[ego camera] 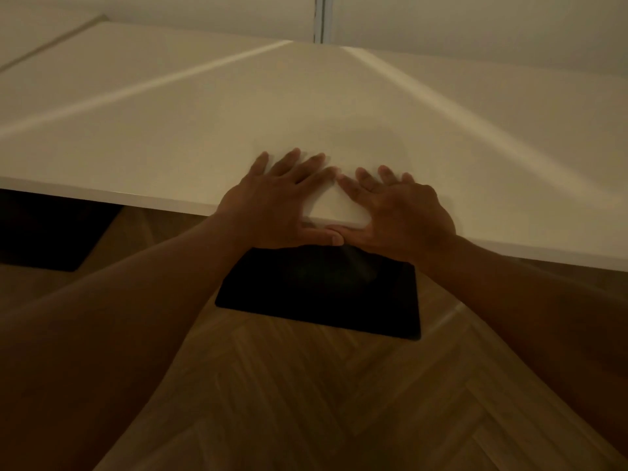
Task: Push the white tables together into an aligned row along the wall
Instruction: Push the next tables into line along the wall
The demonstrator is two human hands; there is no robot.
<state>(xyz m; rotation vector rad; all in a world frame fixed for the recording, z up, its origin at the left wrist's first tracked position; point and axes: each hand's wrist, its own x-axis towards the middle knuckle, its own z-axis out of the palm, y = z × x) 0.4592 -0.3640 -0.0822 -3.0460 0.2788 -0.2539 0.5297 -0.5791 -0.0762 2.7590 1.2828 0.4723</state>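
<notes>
A wide white table point(210, 130) fills the upper half of the head view, its far edge near the wall. My left hand point(275, 202) and my right hand point(401, 212) lie side by side on its near edge, fingers straight and spread flat on the top. Both thumbs run along the table's front edge and meet in the middle. A second white table point(30, 32) shows at the far left, with a narrow dark gap between the two tops.
A black flat base plate point(323, 294) lies on the herringbone wood floor point(306, 402) under the table's near edge. Another dark base point(44, 232) sits under the left part. A white wall point(475, 25) with a vertical metal strip point(322, 18) runs behind.
</notes>
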